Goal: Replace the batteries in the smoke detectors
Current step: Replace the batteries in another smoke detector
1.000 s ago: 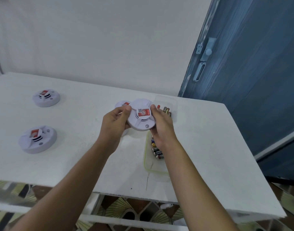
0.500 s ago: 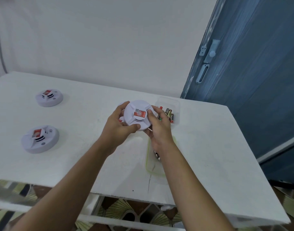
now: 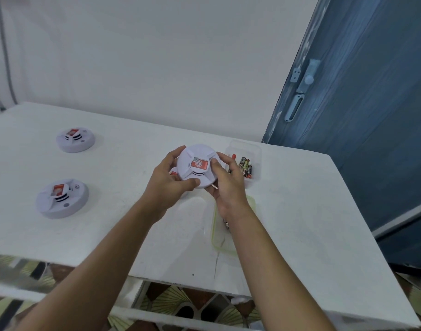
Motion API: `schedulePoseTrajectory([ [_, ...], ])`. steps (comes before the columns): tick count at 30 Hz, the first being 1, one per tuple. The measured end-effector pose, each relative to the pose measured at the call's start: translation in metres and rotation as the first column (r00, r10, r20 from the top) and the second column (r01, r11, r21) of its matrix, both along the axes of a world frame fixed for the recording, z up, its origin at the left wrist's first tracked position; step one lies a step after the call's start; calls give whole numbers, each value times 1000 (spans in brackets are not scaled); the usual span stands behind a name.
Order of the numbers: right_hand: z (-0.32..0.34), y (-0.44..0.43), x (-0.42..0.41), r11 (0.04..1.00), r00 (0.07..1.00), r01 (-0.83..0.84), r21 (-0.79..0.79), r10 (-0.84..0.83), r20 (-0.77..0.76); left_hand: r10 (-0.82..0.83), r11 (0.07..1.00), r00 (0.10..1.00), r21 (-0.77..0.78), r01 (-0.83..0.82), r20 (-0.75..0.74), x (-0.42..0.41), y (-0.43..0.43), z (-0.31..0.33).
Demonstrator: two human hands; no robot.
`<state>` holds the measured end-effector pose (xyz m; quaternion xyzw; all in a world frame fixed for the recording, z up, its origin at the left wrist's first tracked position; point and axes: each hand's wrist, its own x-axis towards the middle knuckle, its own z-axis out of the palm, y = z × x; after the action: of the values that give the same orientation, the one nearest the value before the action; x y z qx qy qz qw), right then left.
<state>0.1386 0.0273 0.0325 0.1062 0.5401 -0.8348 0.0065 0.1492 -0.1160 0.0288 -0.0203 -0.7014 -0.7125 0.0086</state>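
A round white smoke detector [image 3: 198,165] with a red label is held above the white table [image 3: 300,223], face toward me. My left hand [image 3: 167,185] grips its left and lower edge with thumb and fingers curled round it. My right hand [image 3: 225,181] grips its right edge, thumb on the face. Another detector [image 3: 174,173] lies mostly hidden under my left hand. Two more detectors lie on the table at left, one near [image 3: 62,199] and one far [image 3: 75,139]. A clear box [image 3: 253,151] behind my right hand holds several batteries [image 3: 245,166].
A clear tray with a greenish rim [image 3: 222,242] lies under my right wrist, a few batteries [image 3: 226,224] showing in it. A blue door [image 3: 359,103] stands to the right of the table. The white wall is behind. Patterned floor shows below the front edge.
The held detector has turned in my hands, its red label rotating. My left thumb moved to its lower edge, and the right thumb came onto its face.
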Motion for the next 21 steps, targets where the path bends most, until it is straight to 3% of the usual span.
schedulePoseTrajectory([
  [21,-8,-24,-14,998,998,-57,28,56,42,-24,998,999,-52,25,26,-15,-35,-11],
])
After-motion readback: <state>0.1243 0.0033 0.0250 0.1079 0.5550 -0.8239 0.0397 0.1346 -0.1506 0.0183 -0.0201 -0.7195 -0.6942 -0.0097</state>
